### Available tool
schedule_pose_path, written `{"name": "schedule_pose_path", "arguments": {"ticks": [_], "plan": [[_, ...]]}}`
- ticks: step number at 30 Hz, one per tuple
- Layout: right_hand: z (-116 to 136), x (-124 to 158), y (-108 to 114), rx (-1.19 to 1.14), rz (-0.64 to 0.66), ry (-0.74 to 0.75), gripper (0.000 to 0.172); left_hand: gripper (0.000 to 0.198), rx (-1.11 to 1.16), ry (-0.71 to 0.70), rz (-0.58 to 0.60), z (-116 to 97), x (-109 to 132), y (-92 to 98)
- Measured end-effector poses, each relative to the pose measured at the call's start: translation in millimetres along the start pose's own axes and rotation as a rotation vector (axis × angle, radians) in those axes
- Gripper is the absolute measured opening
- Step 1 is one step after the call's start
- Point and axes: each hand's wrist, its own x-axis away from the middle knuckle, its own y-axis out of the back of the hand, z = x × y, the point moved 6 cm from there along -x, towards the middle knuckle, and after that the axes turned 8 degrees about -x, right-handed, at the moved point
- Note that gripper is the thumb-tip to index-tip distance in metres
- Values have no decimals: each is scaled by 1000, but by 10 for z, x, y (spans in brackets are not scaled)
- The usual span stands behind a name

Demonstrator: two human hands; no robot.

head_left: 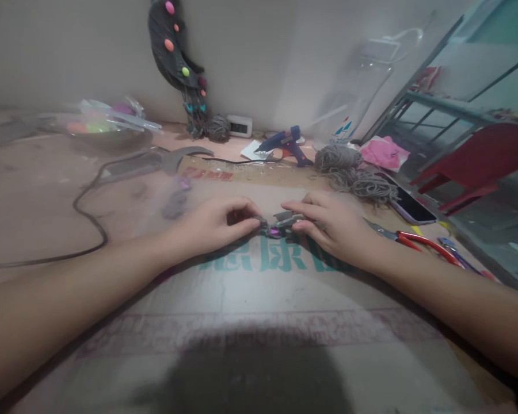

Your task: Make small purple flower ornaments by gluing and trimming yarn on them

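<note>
piece point(274, 232): grey with a purple gem, over the cardboard point(250, 294) between my hands
left hand point(219, 225): thumb and fingertip pinched on its left end
right hand point(334, 224): thumb and finger closed on its right end
glue gun point(287, 142): beyond, beside the yarn point(339, 157)

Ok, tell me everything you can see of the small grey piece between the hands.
The grey piece is small and mostly dark, with a shiny purple bead or gem on its near side. It looks soft, perhaps yarn, though blur hides detail. It is low over the printed cardboard; whether it rests there is unclear. The left hand pinches its left end between thumb and finger. The right hand is at its right, by a paler strip that may be part of it.
</note>
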Motion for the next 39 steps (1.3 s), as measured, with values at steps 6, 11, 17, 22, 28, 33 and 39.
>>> {"name": "schedule_pose_path", "arguments": {"ticks": [6,11,17,22,28,33,39], "plan": [[-11,-9,-46,-79,44,-21,43,25,6,-14,3,-15,-4,7],[-29,-13,-72,-103,64,-30,42,26,9,-16,12,-16,0,2],[-26,-27,-94,-118,72,-30,40,22,2,-29,7,-8,2,0],[-7,-49,-107,-139,87,-34,40,22,8,-50,19,-6,-2,-10],[-9,-51,-129,-152,118,-50,41,21,14,-67,32,-15,-12,-23],[-4,-29,-96,-133,112,-33,40,22,10,-53,33,-2,-14,-25],[-16,-1,-32,-114,76,-40,39,24,5,-48,45,15,-5,-31]]}}
